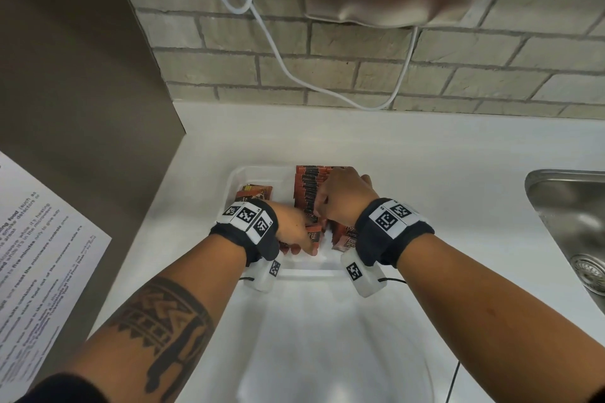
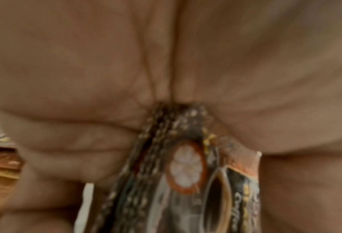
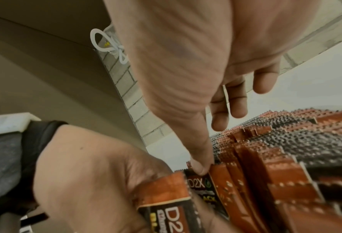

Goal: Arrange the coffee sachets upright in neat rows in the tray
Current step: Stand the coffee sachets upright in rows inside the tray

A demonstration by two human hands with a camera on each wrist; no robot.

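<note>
A white tray (image 1: 252, 173) sits on the white counter. Orange-and-black coffee sachets (image 1: 307, 186) stand upright in a packed row along its right half, seen close in the right wrist view (image 3: 285, 149). A few sachets (image 1: 255, 195) lie flat at the tray's back left. My left hand (image 1: 304, 237) is at the tray's front middle and grips a small bundle of sachets (image 2: 186, 165) between thumb and fingers. My right hand (image 1: 342, 193) lies over the upright row. Its thumb (image 3: 199, 167) touches a sachet top at the row's near end, and its fingers hang relaxed above the row.
A steel sink (image 1: 569, 206) is set into the counter at the right. A brown panel (image 1: 82, 75) with a printed notice (image 1: 39, 255) walls off the left. A white cable (image 1: 278, 59) hangs down the brick wall behind the tray.
</note>
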